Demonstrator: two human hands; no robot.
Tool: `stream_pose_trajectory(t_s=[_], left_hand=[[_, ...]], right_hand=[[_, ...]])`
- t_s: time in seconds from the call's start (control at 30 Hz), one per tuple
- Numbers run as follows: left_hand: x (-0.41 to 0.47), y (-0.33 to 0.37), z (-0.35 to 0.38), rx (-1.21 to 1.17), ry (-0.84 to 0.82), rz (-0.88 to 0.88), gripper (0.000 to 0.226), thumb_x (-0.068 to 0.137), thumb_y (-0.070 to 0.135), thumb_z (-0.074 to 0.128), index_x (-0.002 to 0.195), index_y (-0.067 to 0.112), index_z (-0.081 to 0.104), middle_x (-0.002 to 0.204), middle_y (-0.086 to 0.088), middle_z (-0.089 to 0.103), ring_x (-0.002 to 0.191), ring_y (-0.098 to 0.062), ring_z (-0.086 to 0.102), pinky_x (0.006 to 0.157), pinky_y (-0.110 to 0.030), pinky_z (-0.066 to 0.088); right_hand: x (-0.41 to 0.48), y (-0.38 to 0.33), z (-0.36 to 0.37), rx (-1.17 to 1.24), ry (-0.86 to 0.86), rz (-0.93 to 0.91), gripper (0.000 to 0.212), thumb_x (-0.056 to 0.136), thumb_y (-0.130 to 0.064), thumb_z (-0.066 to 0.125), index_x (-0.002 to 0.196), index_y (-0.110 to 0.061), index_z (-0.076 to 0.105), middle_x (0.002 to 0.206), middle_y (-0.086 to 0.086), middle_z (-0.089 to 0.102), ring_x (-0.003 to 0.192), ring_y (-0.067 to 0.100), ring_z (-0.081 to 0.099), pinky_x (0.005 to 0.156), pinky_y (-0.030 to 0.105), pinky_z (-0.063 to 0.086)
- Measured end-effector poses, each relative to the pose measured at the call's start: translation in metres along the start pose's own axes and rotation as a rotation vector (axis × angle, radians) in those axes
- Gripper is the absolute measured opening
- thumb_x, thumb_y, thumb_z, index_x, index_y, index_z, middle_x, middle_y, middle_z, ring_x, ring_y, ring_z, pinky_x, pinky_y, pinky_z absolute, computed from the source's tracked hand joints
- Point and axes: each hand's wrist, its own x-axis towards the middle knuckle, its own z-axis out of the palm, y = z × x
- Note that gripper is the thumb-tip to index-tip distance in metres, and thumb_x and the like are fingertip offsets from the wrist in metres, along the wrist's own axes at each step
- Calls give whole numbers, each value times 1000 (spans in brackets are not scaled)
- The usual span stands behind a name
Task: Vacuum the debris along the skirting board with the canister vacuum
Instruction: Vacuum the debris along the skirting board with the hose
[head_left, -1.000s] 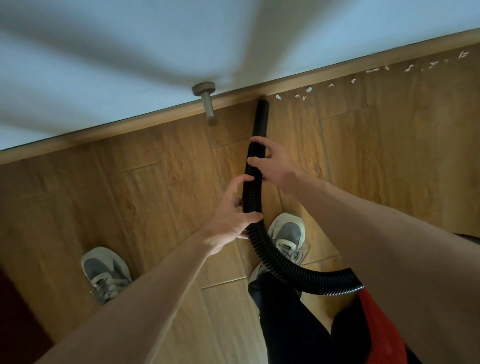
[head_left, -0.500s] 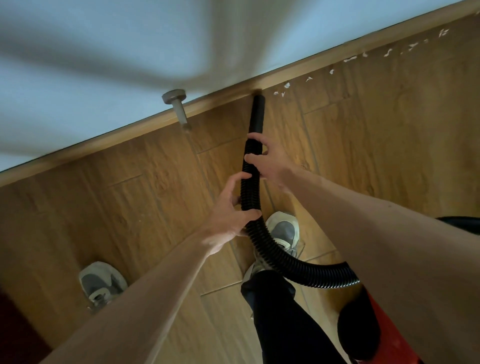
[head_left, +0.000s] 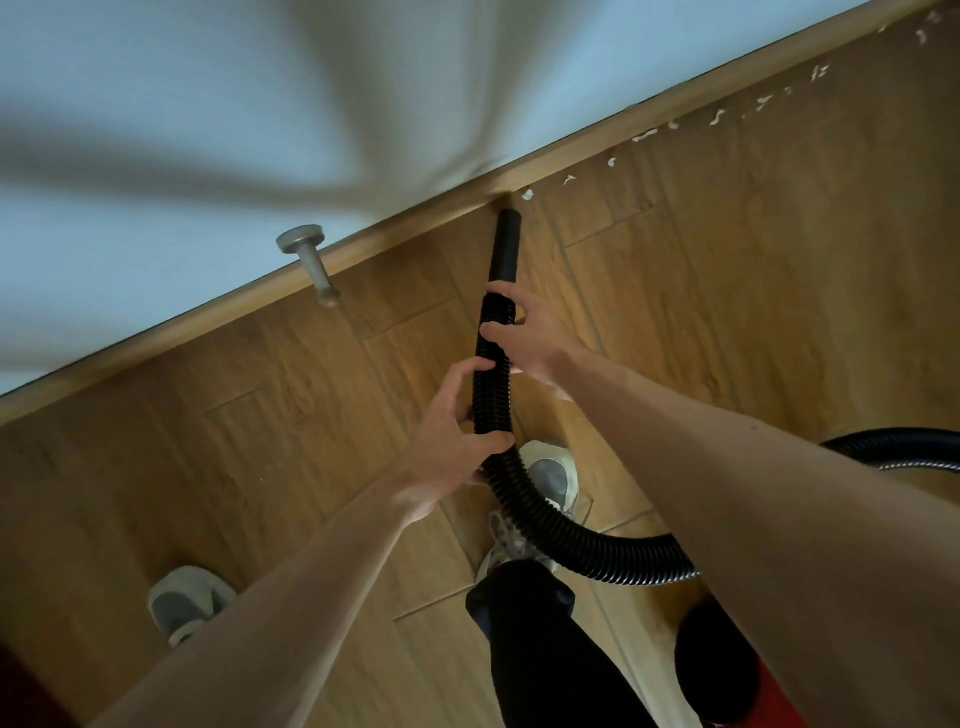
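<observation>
My left hand (head_left: 457, 415) and right hand (head_left: 524, 332) both grip the black ribbed vacuum hose (head_left: 491, 395), whose tip lies beyond my right hand at the wooden skirting board (head_left: 415, 222). White paper scraps (head_left: 717, 118) trail off rightward, so most is left, I judge.

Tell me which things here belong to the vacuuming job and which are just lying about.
Job: hose, held by left hand and right hand; nozzle; white scraps; skirting board; red canister.
Just there: metal door stop.

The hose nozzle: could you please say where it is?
The hose nozzle sits upper centre in the head view, at the skirting board, just left of the nearest white scrap.
</observation>
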Motion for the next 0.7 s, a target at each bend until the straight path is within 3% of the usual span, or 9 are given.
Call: stream_pose_trajectory(t_s=[0.27, 0.7], left_hand=[[7, 8, 13, -25, -22, 16, 67, 87, -6, 67, 129, 42, 46, 119, -23, 60, 94, -24, 68, 70, -43, 62], [15, 33, 32, -36, -6, -45, 66, 87, -10, 65, 127, 40, 47, 122, -14, 62, 101, -27, 67, 65, -37, 61]], right_hand=[[5, -4, -17, -15, 3, 3, 57, 92, -10, 58, 144, -29, 44, 131, 10, 55, 112, 26, 61, 92, 45, 57], [11, -13, -39, 40, -14, 30, 57, 91, -8, 58, 142, -30, 46, 130, 9, 56, 109, 27, 62, 88, 45, 58]])
